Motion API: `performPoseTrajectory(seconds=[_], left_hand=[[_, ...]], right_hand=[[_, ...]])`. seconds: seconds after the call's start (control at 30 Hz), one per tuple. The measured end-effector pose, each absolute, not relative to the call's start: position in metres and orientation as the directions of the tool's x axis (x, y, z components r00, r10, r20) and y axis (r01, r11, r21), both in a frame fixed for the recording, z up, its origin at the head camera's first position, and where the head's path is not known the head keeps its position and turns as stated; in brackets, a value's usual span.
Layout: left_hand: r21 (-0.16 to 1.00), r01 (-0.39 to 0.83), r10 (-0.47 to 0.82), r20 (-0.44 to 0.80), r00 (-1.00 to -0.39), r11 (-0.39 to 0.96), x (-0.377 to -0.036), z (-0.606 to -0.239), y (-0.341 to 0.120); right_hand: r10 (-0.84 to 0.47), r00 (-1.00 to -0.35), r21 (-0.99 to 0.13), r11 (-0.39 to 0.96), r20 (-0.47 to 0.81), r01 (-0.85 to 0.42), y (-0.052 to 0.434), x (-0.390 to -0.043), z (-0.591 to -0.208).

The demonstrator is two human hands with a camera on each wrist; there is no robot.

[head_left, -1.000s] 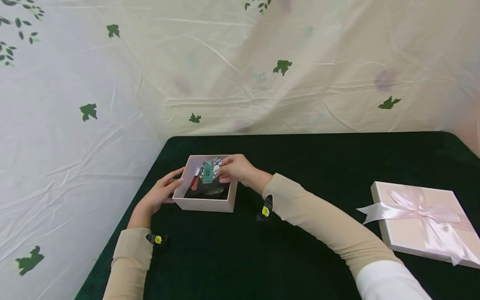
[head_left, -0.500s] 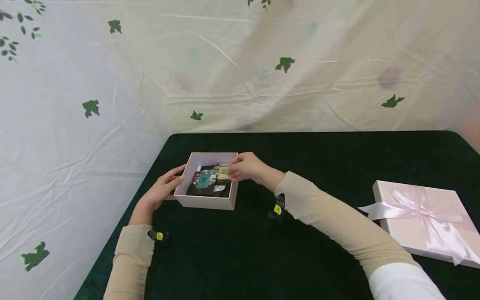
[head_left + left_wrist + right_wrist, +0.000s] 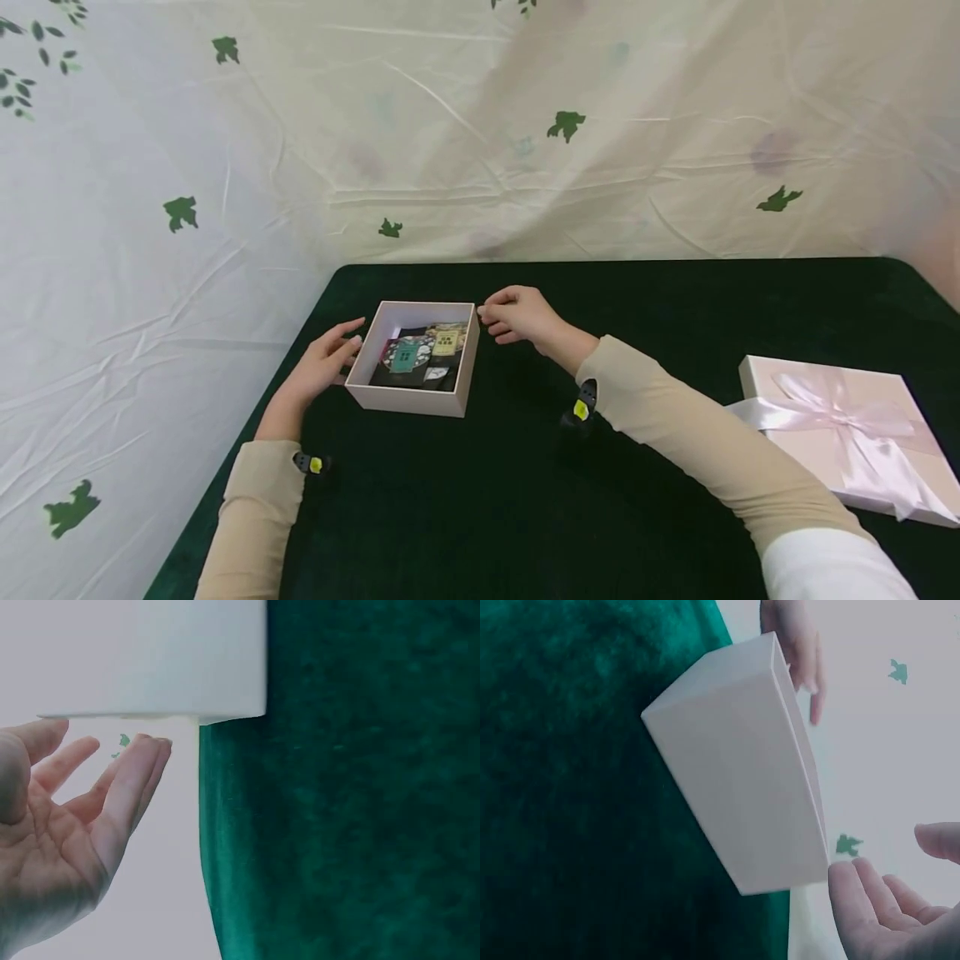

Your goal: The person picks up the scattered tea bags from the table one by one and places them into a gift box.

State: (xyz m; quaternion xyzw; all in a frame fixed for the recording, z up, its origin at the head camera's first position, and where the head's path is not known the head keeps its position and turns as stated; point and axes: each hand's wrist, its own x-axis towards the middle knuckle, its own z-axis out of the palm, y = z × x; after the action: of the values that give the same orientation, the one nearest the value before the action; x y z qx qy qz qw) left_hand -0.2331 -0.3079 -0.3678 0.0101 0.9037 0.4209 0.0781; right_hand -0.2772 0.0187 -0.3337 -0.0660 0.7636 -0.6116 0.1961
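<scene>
An uncovered pale pink gift box (image 3: 408, 401) stands on the dark green cloth. Inside lie flat dark packets: one packet with a teal label (image 3: 406, 357) at the left, and one packet with a yellow label (image 3: 447, 341) at the right. At the box's left side, my left hand (image 3: 321, 365) has its fingers spread loosely, thumb at the wall's edge in the left wrist view. Just off the right rim, my right hand (image 3: 525, 317) holds nothing; its fingers are relaxed and apart from the thumb in the right wrist view.
A pale pink lid (image 3: 810, 467) tied with a satin ribbon bow (image 3: 843, 421) lies at the right, partly behind my right sleeve. Behind the green-covered table (image 3: 600, 287) hangs a white cloth backdrop (image 3: 465, 108) with green bird and leaf prints.
My right hand has come out of the box and moved right, past its rim. The packets now lie flat, with the yellow label showing. My left hand's fingers have loosened at the box side.
</scene>
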Motion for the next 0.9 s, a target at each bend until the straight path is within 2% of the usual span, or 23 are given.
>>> performPoseTrajectory(seconds=[0.2,0.47,0.67,0.9], left_hand=[[0.748,0.014,0.037,-0.015,-0.999,0.663,-0.243,-0.361,-0.301],[0.680,0.063,0.012,0.079,-0.997,0.731,-0.254,-0.348,-0.283],[0.599,0.118,0.044,0.137,-0.990,0.792,-0.258,-0.330,-0.268],[0.569,0.201,0.154,0.130,-0.980,0.797,-0.267,-0.315,-0.245]], right_hand=[[-0.266,-0.953,-0.943,0.327,-0.148,0.055,0.040,-0.279,-0.335],[-0.171,-0.984,-0.843,0.536,-0.053,-0.048,0.066,-0.283,-0.333],[-0.184,-0.983,-0.729,0.670,0.021,-0.141,0.086,-0.282,-0.328],[-0.201,-0.975,-0.643,0.736,0.090,-0.211,0.106,-0.277,-0.325]])
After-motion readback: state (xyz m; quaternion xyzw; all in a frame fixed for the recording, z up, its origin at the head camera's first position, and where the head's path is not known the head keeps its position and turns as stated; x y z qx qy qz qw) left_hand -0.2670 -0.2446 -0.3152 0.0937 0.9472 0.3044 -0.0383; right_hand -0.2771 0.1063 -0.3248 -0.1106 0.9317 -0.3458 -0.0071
